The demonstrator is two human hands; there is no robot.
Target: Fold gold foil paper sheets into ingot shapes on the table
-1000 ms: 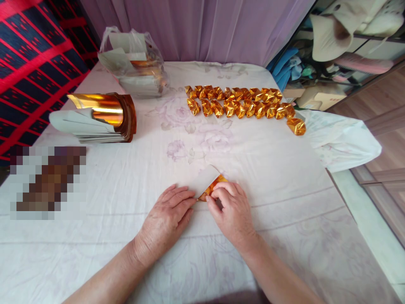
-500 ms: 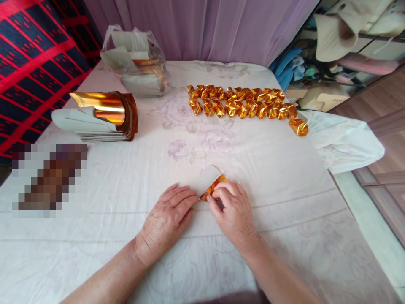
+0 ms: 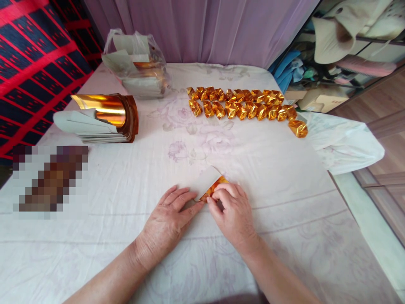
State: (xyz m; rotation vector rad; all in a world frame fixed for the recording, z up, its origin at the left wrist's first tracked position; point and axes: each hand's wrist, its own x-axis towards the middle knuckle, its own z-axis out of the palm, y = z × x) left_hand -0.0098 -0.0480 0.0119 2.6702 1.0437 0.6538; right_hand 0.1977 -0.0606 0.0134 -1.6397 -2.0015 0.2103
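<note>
Since the earlier frame, little has been shifted: both hands have been kept on the same sheet, with the left fingers slid slightly closer to it. At the far left, a stack of curled gold-foil sheets with white backs (image 3: 104,118) is seen on the white floral tablecloth (image 3: 126,185), and a clear plastic bag of similar sheets (image 3: 136,63) is set behind it. The left hand (image 3: 169,221) is laid flat, fingers spread and pressed on the cloth, touching the partly folded gold-and-white paper sheet (image 3: 210,183). Its gold corner is pinched by the right hand (image 3: 230,213). Farther back, to the right, two rows of folded gold-foil paper ingots (image 3: 243,105) are lined up.
</note>
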